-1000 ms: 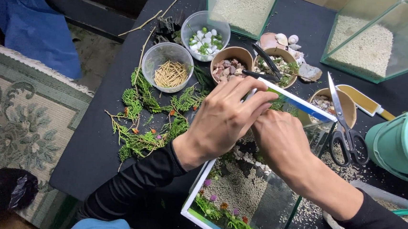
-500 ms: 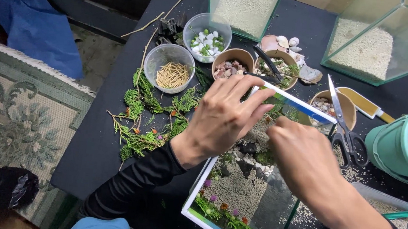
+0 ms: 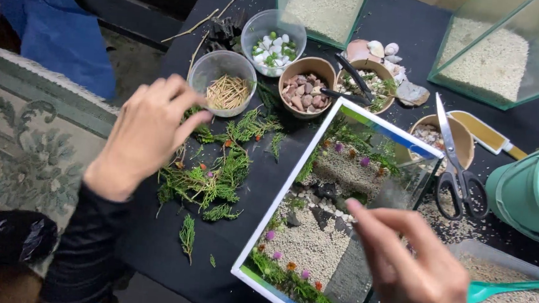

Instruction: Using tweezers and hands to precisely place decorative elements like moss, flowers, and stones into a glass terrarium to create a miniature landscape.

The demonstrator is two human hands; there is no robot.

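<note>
Left hand (image 3: 147,133) pinching at green sprigs (image 3: 207,179), fingertips closed on a tip near the clear cup of toothpicks (image 3: 222,82). Right hand (image 3: 416,269) empty, fingers loosely curled, index reaching over the glass tank (image 3: 385,131). Best to lift one short sprig cleanly, without dragging the pile, and keep the right hand off the sand inside. In the tank: pale sand, dark stones, small plants and coloured flowers. Far side: cup of white and green pebbles (image 3: 274,35), brown bowl of reddish stones (image 3: 306,84). Right: scissors (image 3: 455,164), teal bucket (image 3: 529,189).
</note>
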